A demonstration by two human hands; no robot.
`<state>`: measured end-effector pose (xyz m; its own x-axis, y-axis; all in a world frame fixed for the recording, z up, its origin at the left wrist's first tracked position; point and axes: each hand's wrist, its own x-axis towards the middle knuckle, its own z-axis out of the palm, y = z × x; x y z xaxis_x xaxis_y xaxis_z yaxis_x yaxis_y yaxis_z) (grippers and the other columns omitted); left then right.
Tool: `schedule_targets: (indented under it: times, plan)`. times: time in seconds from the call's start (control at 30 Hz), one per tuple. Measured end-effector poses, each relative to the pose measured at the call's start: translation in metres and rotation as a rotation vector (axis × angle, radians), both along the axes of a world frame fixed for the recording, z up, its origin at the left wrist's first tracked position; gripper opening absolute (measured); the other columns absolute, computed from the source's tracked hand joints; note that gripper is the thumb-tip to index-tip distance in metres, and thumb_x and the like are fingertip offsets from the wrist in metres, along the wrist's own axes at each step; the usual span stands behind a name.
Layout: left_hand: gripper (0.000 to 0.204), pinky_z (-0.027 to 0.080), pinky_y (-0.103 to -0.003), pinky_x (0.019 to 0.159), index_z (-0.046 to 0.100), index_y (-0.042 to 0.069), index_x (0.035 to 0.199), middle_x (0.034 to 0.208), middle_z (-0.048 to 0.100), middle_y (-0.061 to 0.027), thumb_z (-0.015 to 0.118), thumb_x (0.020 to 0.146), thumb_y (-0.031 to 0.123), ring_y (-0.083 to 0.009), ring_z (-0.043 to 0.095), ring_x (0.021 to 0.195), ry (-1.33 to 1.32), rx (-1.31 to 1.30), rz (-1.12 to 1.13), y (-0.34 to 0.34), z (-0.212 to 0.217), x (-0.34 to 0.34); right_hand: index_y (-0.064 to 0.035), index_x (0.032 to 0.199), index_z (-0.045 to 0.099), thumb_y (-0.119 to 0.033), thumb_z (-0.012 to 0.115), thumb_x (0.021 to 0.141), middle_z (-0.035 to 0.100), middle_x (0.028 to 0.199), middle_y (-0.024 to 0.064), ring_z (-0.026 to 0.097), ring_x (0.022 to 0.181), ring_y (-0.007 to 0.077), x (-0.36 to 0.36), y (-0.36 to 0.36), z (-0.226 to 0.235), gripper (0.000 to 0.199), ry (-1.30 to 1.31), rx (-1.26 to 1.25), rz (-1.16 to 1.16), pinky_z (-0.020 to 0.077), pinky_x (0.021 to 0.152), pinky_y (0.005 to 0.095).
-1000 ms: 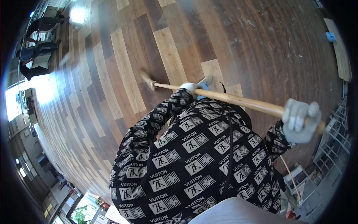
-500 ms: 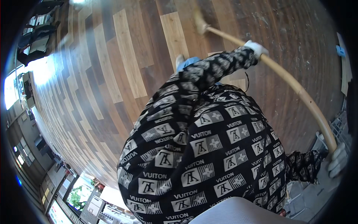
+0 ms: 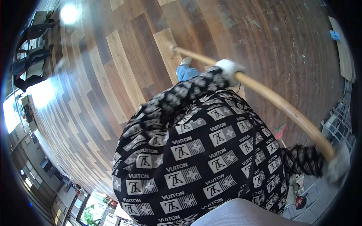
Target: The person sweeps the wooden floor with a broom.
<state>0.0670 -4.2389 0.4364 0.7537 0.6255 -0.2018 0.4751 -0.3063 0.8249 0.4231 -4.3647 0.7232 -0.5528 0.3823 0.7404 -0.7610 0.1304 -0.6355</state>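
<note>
A long, pale wooden-handled broom (image 3: 281, 102) slants across my front, from upper left to lower right. My left hand (image 3: 229, 71), in a white glove, is closed around the handle partway down. My right hand (image 3: 338, 162), also gloved and blurred, grips the handle's upper end at the far right. The lower end of the broom, a small pale tip (image 3: 173, 49), is smeared by motion over the wood-plank floor (image 3: 139, 49). Just below that tip is my foot in a light shoe (image 3: 185, 61), with a blue trouser leg (image 3: 186, 72).
Metal racks (image 3: 337, 122) stand at the right edge. A red flat thing (image 3: 280, 132) lies near my right side. People in dark clothes (image 3: 32, 62) are at the far left. A blue object (image 3: 334, 35) rests by a pale board (image 3: 341, 51).
The broom's lower end has swept left and nearer, toward my foot. My left hand has moved left and toward me with the handle; my right hand still holds the upper end.
</note>
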Motion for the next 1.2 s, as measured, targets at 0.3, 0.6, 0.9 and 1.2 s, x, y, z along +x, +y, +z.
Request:
schedule_targets:
  times: [0.3, 0.6, 0.9, 1.2]
  plan:
    - [0.03, 0.046, -0.039, 0.091, 0.069, 0.024, 0.102, 0.093, 0.07, -0.0074, 0.068, 0.074, 0.016, -0.0253, 0.066, 0.096, 0.425, -0.012, 0.194, 0.03, -0.116, -0.147, -0.0066, 0.115, 0.059, -0.022, 0.039, 0.103, 0.042, 0.057, -0.0092, 0.04, 0.053, 0.0083, -0.193, 0.117, -0.109, 0.028, -0.293, -0.457, -0.683, 0.034, 0.066, 0.0318]
    - [0.03, 0.053, -0.038, 0.079, 0.07, 0.023, 0.097, 0.084, 0.071, -0.0041, 0.069, 0.07, 0.01, -0.0255, 0.068, 0.084, -0.044, 0.293, -0.074, 0.134, -0.071, 0.018, -0.012, 0.079, 0.05, -0.008, 0.037, 0.096, 0.042, 0.059, -0.0043, 0.035, 0.045, 0.007, -0.048, 0.005, 0.004, 0.022, -0.639, -0.237, -1.47, 0.0459, 0.077, 0.028]
    - [0.031, 0.044, -0.032, 0.091, 0.072, 0.028, 0.097, 0.089, 0.072, -0.001, 0.069, 0.073, 0.009, -0.024, 0.067, 0.089, -0.231, 0.543, -0.137, 0.221, -0.078, 0.061, -0.0153, 0.071, 0.05, -0.012, 0.069, 0.076, 0.05, 0.071, 0.002, 0.061, 0.07, 0.0178, -0.225, 0.071, 0.018, 0.02, -1.09, 0.275, -0.986, 0.0453, 0.058, 0.0346]
    - [0.029, 0.053, -0.037, 0.08, 0.073, 0.021, 0.094, 0.078, 0.07, -0.0045, 0.076, 0.068, 0.007, -0.0248, 0.068, 0.078, -0.052, 0.131, 0.062, 0.123, -0.023, -0.113, -0.0091, 0.079, 0.051, -0.019, 0.063, 0.089, 0.047, 0.062, -0.0007, 0.048, 0.054, 0.0145, -0.155, 0.06, -0.03, 0.018, -0.421, -0.05, -0.779, 0.0465, 0.057, 0.0338]
